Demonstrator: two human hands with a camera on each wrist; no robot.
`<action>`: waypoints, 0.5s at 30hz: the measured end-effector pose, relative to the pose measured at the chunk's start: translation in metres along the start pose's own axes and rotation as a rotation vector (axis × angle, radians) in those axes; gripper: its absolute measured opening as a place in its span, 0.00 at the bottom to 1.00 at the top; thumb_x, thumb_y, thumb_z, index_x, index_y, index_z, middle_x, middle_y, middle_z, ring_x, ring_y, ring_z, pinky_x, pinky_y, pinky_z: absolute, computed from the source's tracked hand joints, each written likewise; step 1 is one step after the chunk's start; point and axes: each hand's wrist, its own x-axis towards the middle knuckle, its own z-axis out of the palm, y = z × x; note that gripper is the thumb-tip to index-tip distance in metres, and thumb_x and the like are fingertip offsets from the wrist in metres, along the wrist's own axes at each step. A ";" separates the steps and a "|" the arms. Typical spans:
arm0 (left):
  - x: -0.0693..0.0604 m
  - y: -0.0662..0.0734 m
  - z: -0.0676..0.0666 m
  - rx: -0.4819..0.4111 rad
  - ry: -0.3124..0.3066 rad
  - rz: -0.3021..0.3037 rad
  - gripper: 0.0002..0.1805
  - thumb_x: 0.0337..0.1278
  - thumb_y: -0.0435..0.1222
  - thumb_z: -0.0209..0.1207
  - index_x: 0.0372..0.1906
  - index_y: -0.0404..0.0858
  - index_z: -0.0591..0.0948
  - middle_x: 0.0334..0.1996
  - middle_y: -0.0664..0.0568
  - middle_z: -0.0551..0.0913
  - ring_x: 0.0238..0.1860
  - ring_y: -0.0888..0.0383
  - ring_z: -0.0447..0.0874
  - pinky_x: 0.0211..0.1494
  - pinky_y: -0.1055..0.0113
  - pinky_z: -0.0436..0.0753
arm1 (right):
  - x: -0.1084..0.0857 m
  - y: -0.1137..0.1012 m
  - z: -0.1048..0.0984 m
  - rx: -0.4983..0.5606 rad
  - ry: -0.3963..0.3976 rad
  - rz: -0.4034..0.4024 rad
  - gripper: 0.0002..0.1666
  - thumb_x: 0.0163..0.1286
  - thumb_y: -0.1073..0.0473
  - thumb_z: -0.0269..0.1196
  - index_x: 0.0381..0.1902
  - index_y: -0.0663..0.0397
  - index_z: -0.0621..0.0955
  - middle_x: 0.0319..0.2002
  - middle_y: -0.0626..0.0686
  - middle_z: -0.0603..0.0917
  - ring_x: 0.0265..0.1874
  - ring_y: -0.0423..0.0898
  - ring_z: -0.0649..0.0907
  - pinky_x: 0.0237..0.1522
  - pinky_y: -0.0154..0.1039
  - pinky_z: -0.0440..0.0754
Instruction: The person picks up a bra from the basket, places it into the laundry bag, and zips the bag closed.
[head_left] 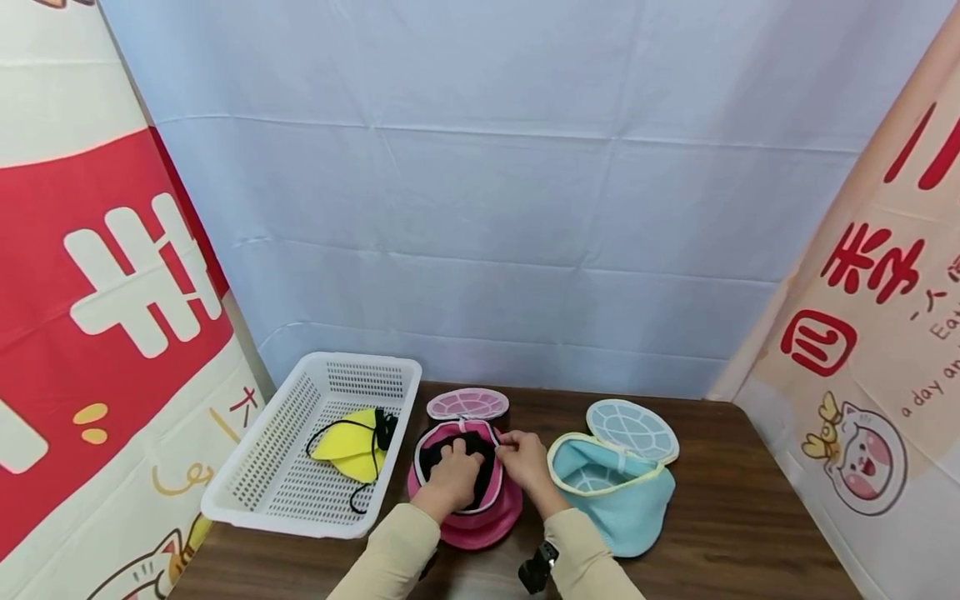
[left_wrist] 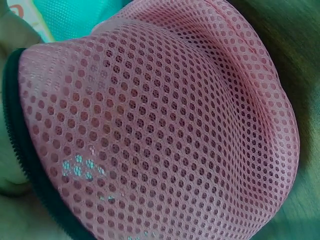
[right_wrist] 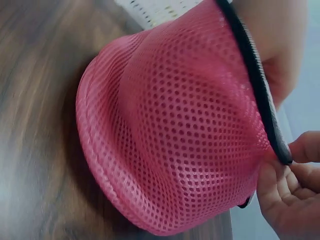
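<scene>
A pink mesh laundry bag (head_left: 480, 529) stands on the table with its zipped rim open and its round lid (head_left: 468, 404) folded back. My left hand (head_left: 452, 477) reaches into its mouth and presses with spread fingers on a black, soft-looking item (head_left: 472, 448) inside. At the right of the rim, my right hand (head_left: 525, 457) pinches the edge between thumb and fingers; the right wrist view shows this pinch on the dark zipper edge (right_wrist: 260, 85). Pink mesh (left_wrist: 150, 120) fills most of the left wrist view. What kind of item the black thing is cannot be told.
To the left stands a white plastic basket (head_left: 262, 517) holding a yellow item with black cord (head_left: 352, 446). On the right, a light blue mesh bag (head_left: 630, 512) stands open, its lid (head_left: 633, 429) folded back. A pale blue cloth (head_left: 480, 208) hangs behind the wooden table (head_left: 735, 517).
</scene>
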 end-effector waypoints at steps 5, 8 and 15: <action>0.005 0.000 0.001 -0.007 -0.013 -0.023 0.21 0.43 0.31 0.67 0.48 0.42 0.81 0.46 0.38 0.68 0.44 0.42 0.67 0.31 0.51 0.78 | -0.002 -0.006 -0.005 0.141 -0.033 0.010 0.09 0.58 0.73 0.59 0.36 0.67 0.83 0.24 0.52 0.80 0.22 0.41 0.77 0.25 0.37 0.76; 0.006 -0.002 0.001 -0.020 -0.026 -0.055 0.20 0.44 0.31 0.65 0.48 0.42 0.81 0.48 0.36 0.67 0.45 0.41 0.67 0.32 0.50 0.78 | -0.004 -0.010 -0.007 0.208 -0.053 0.015 0.09 0.59 0.74 0.57 0.36 0.69 0.82 0.24 0.53 0.80 0.22 0.41 0.76 0.24 0.37 0.77; 0.010 -0.004 0.006 -0.041 -0.028 -0.093 0.17 0.50 0.30 0.61 0.48 0.41 0.79 0.49 0.34 0.67 0.47 0.38 0.67 0.33 0.47 0.78 | -0.011 -0.019 -0.012 0.276 -0.075 0.009 0.10 0.58 0.75 0.55 0.37 0.73 0.80 0.25 0.53 0.79 0.23 0.41 0.76 0.25 0.38 0.79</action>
